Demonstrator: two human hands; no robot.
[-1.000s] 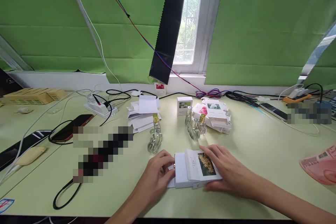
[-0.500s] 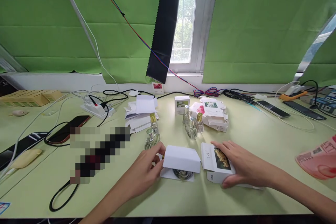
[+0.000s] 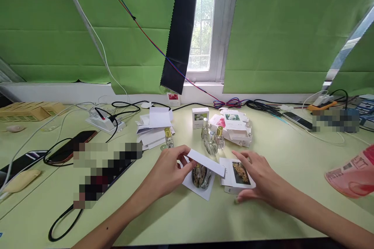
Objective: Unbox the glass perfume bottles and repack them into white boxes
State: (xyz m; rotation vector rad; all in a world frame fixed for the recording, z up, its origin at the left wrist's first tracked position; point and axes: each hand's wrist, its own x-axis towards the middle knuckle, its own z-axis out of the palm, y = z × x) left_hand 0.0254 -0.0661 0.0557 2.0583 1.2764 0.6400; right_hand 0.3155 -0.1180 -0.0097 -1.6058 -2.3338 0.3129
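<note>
My left hand [image 3: 172, 167] pinches the left end of a folded white card insert [image 3: 206, 162]. A round clear glass perfume bottle [image 3: 201, 177] sits in the fold, partly covered by the card's upper flap. Just right of it, a small white carton [image 3: 233, 175] with a yellow flower picture lies on the table, its end towards the card. My right hand [image 3: 257, 175] is spread around the carton's right side, thumb in front and fingers behind; the thumb looks clear of it. Behind my left hand stands a gold-capped bottle [image 3: 168, 138], partly hidden.
Several glass bottles [image 3: 210, 144] stand at the centre before an upright white box [image 3: 200, 118]. Flattened cartons [image 3: 233, 124] and white inserts [image 3: 156, 126] are piled at the back. Phones [image 3: 73, 146], cables and a power strip [image 3: 105, 122] lie left. A pink package [image 3: 352, 171] is at right.
My left hand has tilted the card and bottle, showing more of the bottle. My right hand has loosened around the carton and its thumb has come off the front. The view has shifted slightly.
</note>
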